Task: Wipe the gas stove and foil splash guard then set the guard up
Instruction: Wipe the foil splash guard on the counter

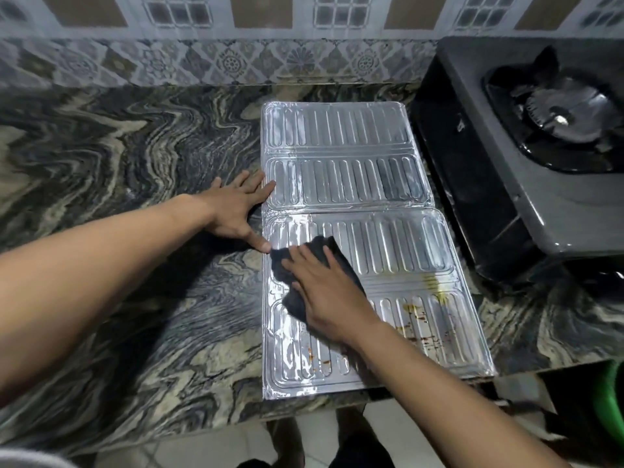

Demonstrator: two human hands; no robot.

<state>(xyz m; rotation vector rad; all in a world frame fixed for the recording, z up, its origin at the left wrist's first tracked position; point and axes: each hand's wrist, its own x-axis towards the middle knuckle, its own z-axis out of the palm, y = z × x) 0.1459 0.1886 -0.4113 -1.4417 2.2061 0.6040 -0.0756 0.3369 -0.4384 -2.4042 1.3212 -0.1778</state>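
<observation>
The silver ribbed foil splash guard lies unfolded and flat on the marbled countertop, its panels running from the wall toward the front edge. My right hand presses a dark cloth flat onto the left part of a near panel. My left hand rests with fingers spread on the counter, fingertips and thumb touching the guard's left edge. Orange-brown grease spots mark the nearest panel at the right. The black gas stove stands just right of the guard.
The marbled countertop stretches left of the guard. A patterned tiled wall runs behind. The counter's front edge is close to me, with floor tiles below. Something green sits under the counter at the right.
</observation>
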